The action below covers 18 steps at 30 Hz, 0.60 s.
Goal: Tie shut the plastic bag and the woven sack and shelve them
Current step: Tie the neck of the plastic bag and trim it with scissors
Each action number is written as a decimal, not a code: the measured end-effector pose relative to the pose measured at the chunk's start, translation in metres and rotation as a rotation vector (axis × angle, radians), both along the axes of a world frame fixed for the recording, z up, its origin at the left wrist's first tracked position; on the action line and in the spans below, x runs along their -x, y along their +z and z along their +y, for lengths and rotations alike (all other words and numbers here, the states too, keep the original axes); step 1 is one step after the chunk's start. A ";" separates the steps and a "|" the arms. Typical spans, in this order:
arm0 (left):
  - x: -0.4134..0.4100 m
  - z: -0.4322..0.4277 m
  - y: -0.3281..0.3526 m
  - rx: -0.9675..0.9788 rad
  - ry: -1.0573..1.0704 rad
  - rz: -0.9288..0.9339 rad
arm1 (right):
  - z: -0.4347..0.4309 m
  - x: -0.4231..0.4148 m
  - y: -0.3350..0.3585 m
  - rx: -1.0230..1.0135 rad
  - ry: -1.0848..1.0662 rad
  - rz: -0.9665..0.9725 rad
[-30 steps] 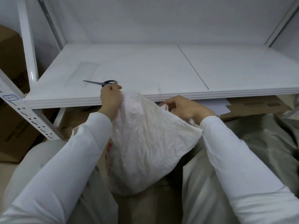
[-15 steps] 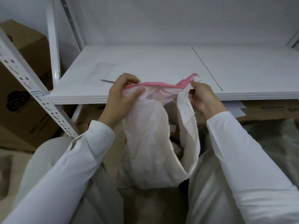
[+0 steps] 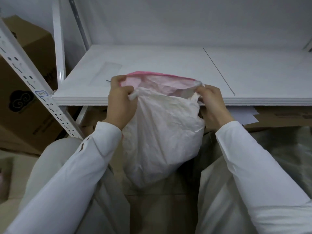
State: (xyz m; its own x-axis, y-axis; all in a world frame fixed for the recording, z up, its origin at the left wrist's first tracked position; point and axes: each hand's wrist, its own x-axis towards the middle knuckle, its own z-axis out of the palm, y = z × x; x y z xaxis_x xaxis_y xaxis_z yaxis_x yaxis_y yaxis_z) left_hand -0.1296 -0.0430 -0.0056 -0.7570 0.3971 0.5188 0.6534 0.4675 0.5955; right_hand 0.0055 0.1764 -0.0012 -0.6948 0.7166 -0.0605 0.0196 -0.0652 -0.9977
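Observation:
A crinkled white plastic bag with a pink-edged mouth hangs between my knees in front of the white shelf. My left hand grips the left side of the bag's mouth. My right hand grips the right side, fingers curled round bunched plastic. The mouth is stretched wide between both hands, just above the shelf's front edge. I cannot make out the bag's contents. A grey-green woven sack lies at the right, partly behind my right sleeve.
Scissors lie on the shelf, mostly hidden behind my left hand. A perforated white upright slants at the left, with cardboard boxes behind it. Flattened cardboard and white paper lie under the shelf.
The bag's mouth has been lifted and spread wide, so its pink edge now shows. My hands have moved apart to either side of it. The view has shifted left.

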 end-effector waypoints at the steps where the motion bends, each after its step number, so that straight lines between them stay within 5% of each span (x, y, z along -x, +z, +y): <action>1: 0.000 0.000 0.003 -0.065 0.039 -0.016 | 0.003 -0.001 -0.001 -0.005 0.007 0.043; 6: 0.017 0.000 0.002 -0.201 0.095 -0.101 | 0.002 -0.004 -0.004 -0.052 0.406 0.172; 10: 0.022 0.000 -0.004 -0.343 0.127 -0.474 | -0.006 -0.008 -0.014 -0.528 0.657 -0.259; 14: 0.018 0.004 -0.002 -0.422 0.160 -0.613 | -0.016 0.005 -0.037 -0.988 0.540 -0.405; 18: 0.014 0.005 0.009 -0.434 0.190 -0.640 | -0.018 0.014 -0.045 -0.881 0.396 -0.312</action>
